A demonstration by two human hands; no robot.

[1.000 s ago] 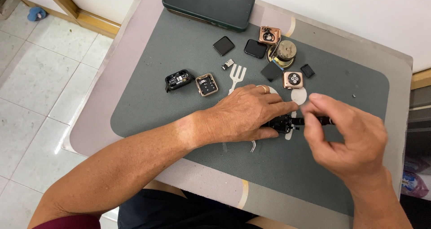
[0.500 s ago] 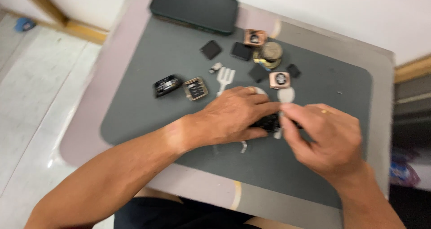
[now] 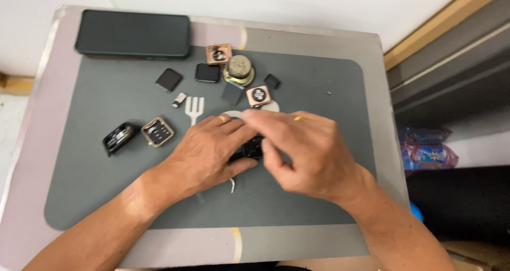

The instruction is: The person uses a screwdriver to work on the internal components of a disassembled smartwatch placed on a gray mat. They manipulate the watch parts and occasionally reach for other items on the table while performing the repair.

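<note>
My left hand (image 3: 210, 151) and my right hand (image 3: 305, 149) meet over the middle of a grey work mat (image 3: 106, 175). Both close around a small black watch case (image 3: 248, 147), mostly hidden by the fingers. My right hand lies over it from the right, fingertips reaching toward the left hand's knuckles. A thin white strip (image 3: 232, 185) pokes out below the hands. Whether a tool is held cannot be seen.
On the mat lie a black watch case (image 3: 119, 137), a gold one (image 3: 157, 131), two copper-coloured ones (image 3: 218, 53) (image 3: 258, 95), black square screens (image 3: 169, 79) (image 3: 207, 72), a white fork-shaped tool (image 3: 194, 109) and a round brass part (image 3: 239, 69). A dark phone (image 3: 133, 33) lies at the back. Table edge on right.
The camera view shifted left and steadied. My right hand moved left, further over the black case and the left hand's fingers. The left hand stays on the case.
</note>
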